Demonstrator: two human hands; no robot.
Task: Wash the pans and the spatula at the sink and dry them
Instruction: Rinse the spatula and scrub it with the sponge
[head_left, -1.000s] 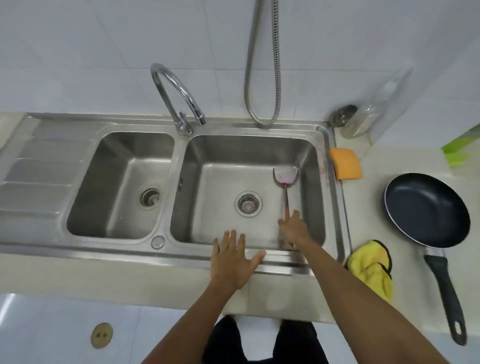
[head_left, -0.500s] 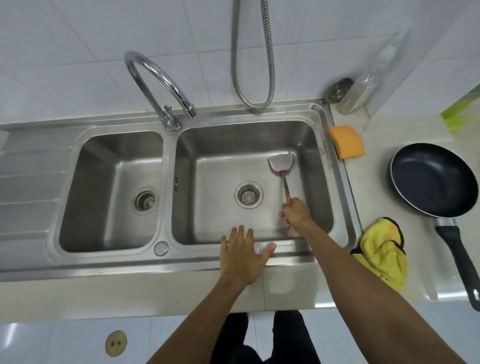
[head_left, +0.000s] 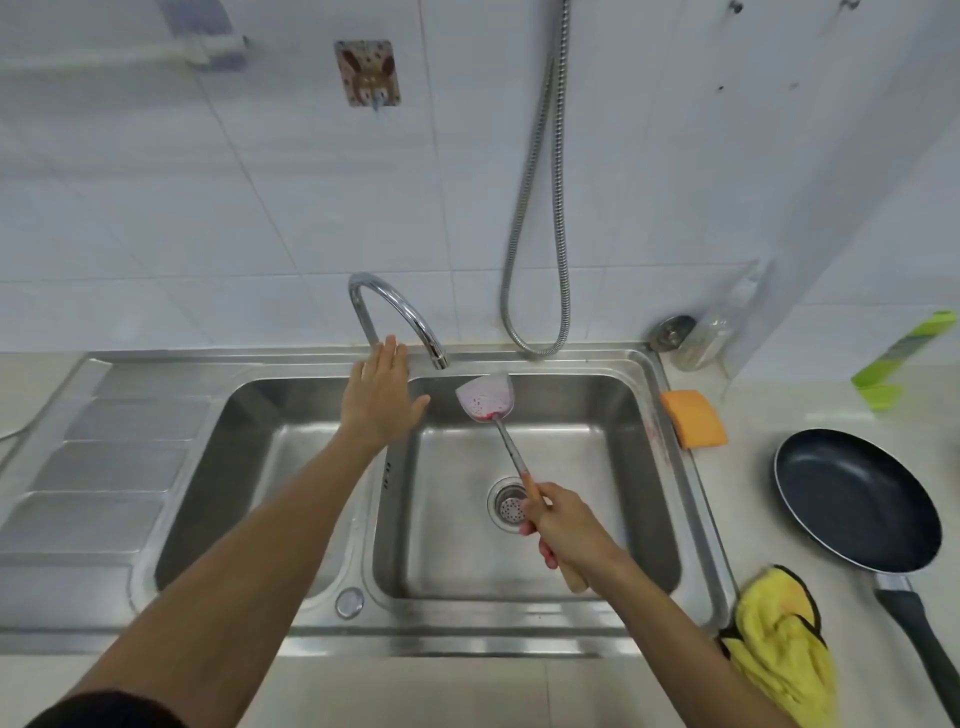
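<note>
Sink (head_left: 467, 631), no water seen: R hand (head_left: 569, 530) grips stained spatula (head_left: 485, 400), L hand (head_left: 382, 400) fingers straight at faucet (head_left: 395, 312); pan (head_left: 857, 499) looks unwashed, drying pending.

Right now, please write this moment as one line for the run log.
right hand: grips spatula handle, blade by faucet | left hand: open, at faucet base | water: none seen | pan: on counter
</note>
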